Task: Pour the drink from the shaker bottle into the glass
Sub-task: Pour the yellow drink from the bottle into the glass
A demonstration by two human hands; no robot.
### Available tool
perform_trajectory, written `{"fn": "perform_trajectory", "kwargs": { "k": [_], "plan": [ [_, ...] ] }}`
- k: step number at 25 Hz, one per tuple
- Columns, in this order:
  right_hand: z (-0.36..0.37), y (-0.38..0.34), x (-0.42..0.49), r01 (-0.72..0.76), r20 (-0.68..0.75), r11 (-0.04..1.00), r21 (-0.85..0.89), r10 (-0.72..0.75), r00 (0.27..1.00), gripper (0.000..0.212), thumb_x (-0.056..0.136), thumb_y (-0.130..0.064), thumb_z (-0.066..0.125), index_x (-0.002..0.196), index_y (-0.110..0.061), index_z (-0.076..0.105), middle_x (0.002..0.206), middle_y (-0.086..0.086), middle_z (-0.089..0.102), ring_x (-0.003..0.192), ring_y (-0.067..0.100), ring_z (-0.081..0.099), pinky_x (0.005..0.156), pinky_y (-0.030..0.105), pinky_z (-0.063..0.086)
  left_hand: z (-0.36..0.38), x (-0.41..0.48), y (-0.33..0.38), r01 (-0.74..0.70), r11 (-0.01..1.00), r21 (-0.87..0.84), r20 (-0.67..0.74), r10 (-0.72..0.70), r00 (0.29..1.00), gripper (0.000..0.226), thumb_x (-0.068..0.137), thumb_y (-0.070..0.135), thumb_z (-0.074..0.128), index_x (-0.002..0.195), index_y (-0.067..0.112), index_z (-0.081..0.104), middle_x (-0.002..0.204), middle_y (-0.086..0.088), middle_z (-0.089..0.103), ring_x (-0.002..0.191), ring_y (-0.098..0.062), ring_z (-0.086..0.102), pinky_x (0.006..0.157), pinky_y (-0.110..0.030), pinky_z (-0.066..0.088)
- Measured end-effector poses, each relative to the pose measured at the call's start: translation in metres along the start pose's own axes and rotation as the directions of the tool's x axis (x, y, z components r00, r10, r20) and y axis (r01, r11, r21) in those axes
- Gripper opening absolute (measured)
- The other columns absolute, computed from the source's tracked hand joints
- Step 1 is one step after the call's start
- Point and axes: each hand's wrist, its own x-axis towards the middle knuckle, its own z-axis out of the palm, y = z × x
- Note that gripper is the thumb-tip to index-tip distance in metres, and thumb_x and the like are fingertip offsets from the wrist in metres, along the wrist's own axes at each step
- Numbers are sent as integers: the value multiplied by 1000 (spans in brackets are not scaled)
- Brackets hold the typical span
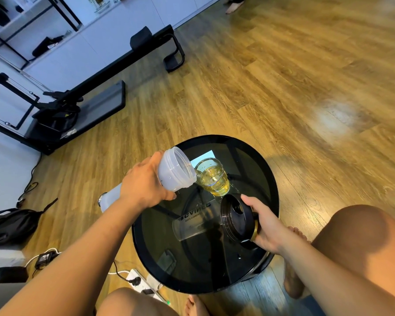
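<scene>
Wooden plank flooring [283, 76] is spreading out around a round black glass-topped table [255, 160], with black exercise equipment [82, 96] standing along the white wall at the upper left. A power strip [141, 281] and cables are lying on the floor beside the table.

The left hand [144, 185] is wrapping its fingers around the middle of the frosted shaker bottle [169, 173], gripping it firmly. The bottle is lying close to horizontal, its long axis running from lower left to upper right, its base pointing back toward the left and its open threaded mouth facing the glass [213, 176]. The lower lip of the mouth is sitting just at the near rim of the glass. The glass is standing upright on the table, holding yellow drink up to about half its height.

The right hand [266, 226] is clasping the black lid [237, 221] of the shaker, holding it tilted above the table's near right side, well apart from the left hand.
</scene>
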Motion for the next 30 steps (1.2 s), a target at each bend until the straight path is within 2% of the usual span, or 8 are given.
{"fn": "perform_trajectory", "kwargs": {
  "k": [4, 11, 15, 20, 30],
  "plan": [
    [-1, 0, 1, -4, -18, 1000, -19, 3, 1000, 66, 69, -47, 73, 120, -5, 69, 120, 25, 70, 114, 41, 64, 105, 55, 47, -1, 0, -1, 8, 1000, 5, 2, -8, 1000, 97, 55, 37, 98, 137, 34, 46, 121, 5, 63, 113, -30, 60, 91, -52, 55],
    [-2, 1, 2, -3, -5, 999, -35, 2, 1000, 65, 67, -49, 74, 116, -6, 71, 117, 23, 72, 113, 41, 65, 103, 53, 49, -2, 1, -1, -9, 1000, 20, -9, 9, 1000, 97, 55, 38, 98, 138, 32, 46, 120, 3, 63, 111, -32, 62, 93, -53, 55],
    [-2, 1, 1, -3, -6, 1000, -23, 3, 1000, 64, 65, -49, 76, 114, -8, 73, 115, 23, 73, 112, 40, 66, 94, 49, 54, -2, 3, -2, -6, 999, 42, -17, 7, 1000, 99, 55, 39, 98, 139, 34, 46, 121, 4, 63, 112, -31, 61, 92, -50, 54],
    [-1, 0, 1, -3, -16, 1000, -9, 3, 1000, 66, 70, -47, 73, 122, -6, 68, 123, 25, 69, 116, 41, 64, 97, 50, 53, -3, 4, -2, -3, 999, 47, -23, 4, 1000, 99, 55, 38, 98, 139, 33, 46, 122, 4, 63, 113, -32, 61, 93, -50, 53],
    [1, -1, -1, -2, -17, 1000, -14, 1, 1000, 68, 70, -47, 73, 123, -5, 67, 122, 26, 69, 115, 42, 64, 103, 54, 49, -5, 4, -1, -13, 998, 57, -31, 15, 999, 100, 56, 36, 98, 142, 31, 46, 121, 2, 63, 113, -32, 61, 95, -49, 52]
  ]
}}
